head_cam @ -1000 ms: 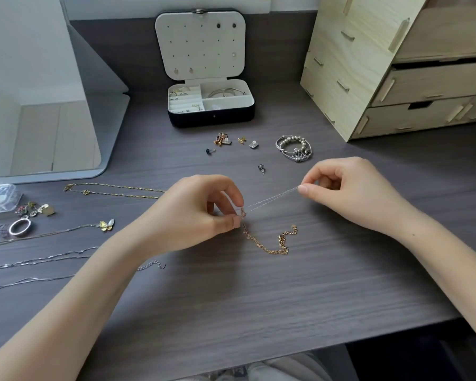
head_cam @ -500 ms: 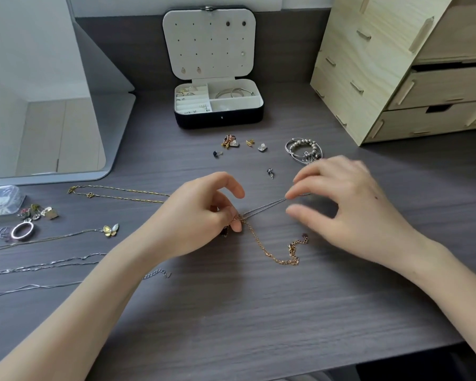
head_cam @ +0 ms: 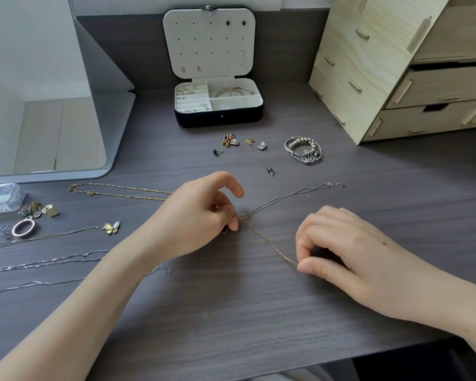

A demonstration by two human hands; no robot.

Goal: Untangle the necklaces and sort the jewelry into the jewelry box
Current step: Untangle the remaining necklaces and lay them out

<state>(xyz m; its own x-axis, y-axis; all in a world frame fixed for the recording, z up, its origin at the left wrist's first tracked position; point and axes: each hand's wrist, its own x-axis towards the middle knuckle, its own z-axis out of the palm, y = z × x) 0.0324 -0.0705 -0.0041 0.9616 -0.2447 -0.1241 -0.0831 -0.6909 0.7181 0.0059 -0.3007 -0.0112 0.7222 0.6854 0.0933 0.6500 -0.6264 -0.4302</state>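
Left hand: thumb and forefinger closed in a pinch on the tangle, where two fine chains meet. The other fingers are curled and the little finger is lifted clear.

Right hand: near right of the left hand, fingers curled, thumb and forefinger pinching the near end of the gold chain. That chain runs straight and taut from the tangle to this pinch.

Silver chain: doubled strand lying on the desk, running from the tangle to the far right. Its clasp end is free and well apart from both hands.

Jewelry box: far centre, lid open and upright, a few studs on the lid panel. Rings and small pieces sit in the left slots and bangles in the far right compartment. I can't tell what the near right compartment holds.

Between box and hands: loose earrings scattered, with a bracelet pile to their right.

Left side of the desk:
- A gold necklace passes behind the left hand.
- A butterfly pendant necklace lies nearer.
- Two silver chains are nearer again, partly under the left forearm.
- An oval ring and small charms sit at the left edge, beside a clear plastic pouch.

Mirror far left, wooden drawer unit far right.
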